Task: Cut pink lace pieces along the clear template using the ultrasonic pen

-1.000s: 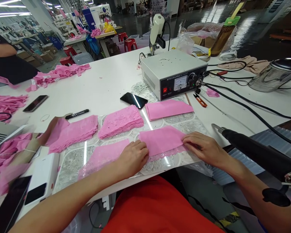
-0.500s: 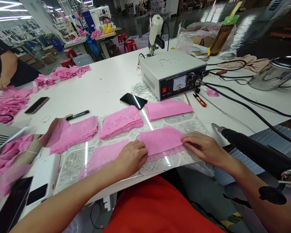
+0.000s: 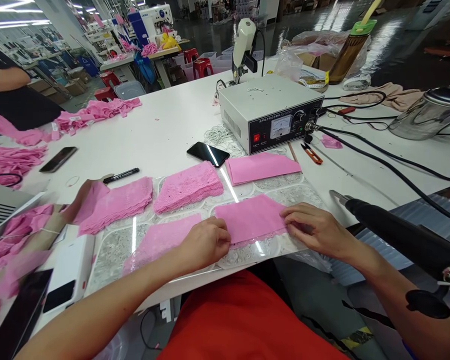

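A plain pink fabric piece [image 3: 252, 218] lies flat in front of me, over a pink lace piece [image 3: 260, 239] whose lower edge shows beneath it. My left hand [image 3: 209, 242] has its curled fingers closed at the left end of the plain piece. At the right end, my right hand [image 3: 315, 224] pinches the corner between thumb and fingers. Another pink lace piece [image 3: 168, 235] lies partly under my left hand and forearm. Behind these sit a stack of pink lace pieces [image 3: 189, 187], a second stack [image 3: 116, 202] and a pile of plain pink pieces [image 3: 264, 167].
A grey control box [image 3: 272, 107] with a meter stands at the back, beside a phone [image 3: 208, 153] and orange thread snips [image 3: 312, 154]. A black-handled tool [image 3: 390, 230] with a metal tip juts in from the right. At far left, a person [image 3: 11, 90] stands by pink garments.
The plain pink piece has shifted slightly toward me, covering more of the lace piece. Both hands stay at its ends. At far left, the person's arm has lifted with pink cloth raised.
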Demonstrator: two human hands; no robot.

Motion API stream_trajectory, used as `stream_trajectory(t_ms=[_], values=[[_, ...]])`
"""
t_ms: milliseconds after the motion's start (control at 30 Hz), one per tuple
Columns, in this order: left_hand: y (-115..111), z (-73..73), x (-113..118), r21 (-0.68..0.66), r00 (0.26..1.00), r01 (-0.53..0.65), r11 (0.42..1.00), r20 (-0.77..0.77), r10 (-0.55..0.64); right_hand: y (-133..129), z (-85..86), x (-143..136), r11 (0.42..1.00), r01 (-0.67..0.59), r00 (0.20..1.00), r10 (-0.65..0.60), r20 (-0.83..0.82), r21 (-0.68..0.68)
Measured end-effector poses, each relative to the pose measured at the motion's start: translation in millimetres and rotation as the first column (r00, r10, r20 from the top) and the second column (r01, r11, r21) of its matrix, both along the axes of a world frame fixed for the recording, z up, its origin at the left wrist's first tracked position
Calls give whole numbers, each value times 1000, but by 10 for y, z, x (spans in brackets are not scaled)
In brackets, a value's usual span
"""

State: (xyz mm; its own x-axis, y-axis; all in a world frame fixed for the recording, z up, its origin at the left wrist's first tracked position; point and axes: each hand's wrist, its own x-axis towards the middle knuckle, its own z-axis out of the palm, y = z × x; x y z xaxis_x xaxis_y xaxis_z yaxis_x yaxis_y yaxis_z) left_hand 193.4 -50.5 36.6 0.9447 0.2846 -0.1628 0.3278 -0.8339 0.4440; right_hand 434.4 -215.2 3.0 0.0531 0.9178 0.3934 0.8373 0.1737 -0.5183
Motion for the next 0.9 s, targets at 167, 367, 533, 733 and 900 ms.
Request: stream_trajectory(t_ms=[167, 367, 533, 733, 900], values=[[51, 19, 32, -88, 999, -30, 996, -21, 28, 6, 16, -3, 1000, 3, 1000, -3, 2, -23], [81, 54, 59, -155, 999, -27, 988, -37, 22, 6, 5, 1, 999, 7, 1000, -8, -19, -52], [84, 62, 64, -140, 999, -36, 989, -30, 32, -5, 17, 37, 994, 107, 992, -108, -63, -4], [101, 88, 65, -111, 997, -32, 993, -70, 24, -28, -3, 158, 919, 391, 919, -386, -79, 50], [111, 71, 62, -90, 995, -23, 996, -99, 14, -34, -66, 183, 915, 394, 914, -400, -63, -91]])
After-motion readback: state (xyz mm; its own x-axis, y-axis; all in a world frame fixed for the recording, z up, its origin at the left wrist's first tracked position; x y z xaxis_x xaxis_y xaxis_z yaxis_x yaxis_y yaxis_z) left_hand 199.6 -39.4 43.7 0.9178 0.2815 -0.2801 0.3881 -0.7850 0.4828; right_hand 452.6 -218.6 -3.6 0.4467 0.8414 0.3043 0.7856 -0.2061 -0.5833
